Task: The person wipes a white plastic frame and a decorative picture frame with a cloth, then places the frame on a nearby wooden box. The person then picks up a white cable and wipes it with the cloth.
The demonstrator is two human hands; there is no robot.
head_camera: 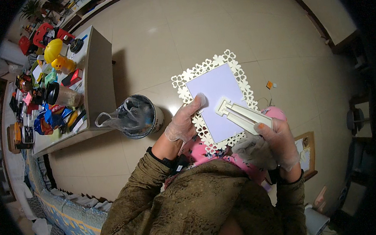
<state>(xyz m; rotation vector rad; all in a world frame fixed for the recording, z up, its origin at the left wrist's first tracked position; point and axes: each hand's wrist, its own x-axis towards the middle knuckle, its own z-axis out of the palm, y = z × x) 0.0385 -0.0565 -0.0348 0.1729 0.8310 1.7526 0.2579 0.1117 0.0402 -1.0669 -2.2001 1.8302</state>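
My left hand (186,119), in a clear plastic glove, grips the left edge of a photo frame (217,100) with a white cut-out clover border and a pale lilac panel. The thumb lies over the panel. My right hand (277,140), also gloved, is shut on a white plastic easel-type stand (246,115), whose notched end lies over the panel. A grey cloth (254,149) hangs bunched below the right hand, against it. The frame is tilted above my lap, where pink patterned fabric shows.
A waste bin (156,119) with a plastic bag stands left of my left hand. Further left, a table (99,67) bears a cup, a yellow toy and snack packets. A wooden tray-like board (310,172) is at the right. Small orange and white pieces (269,85) lie on the tiled floor.
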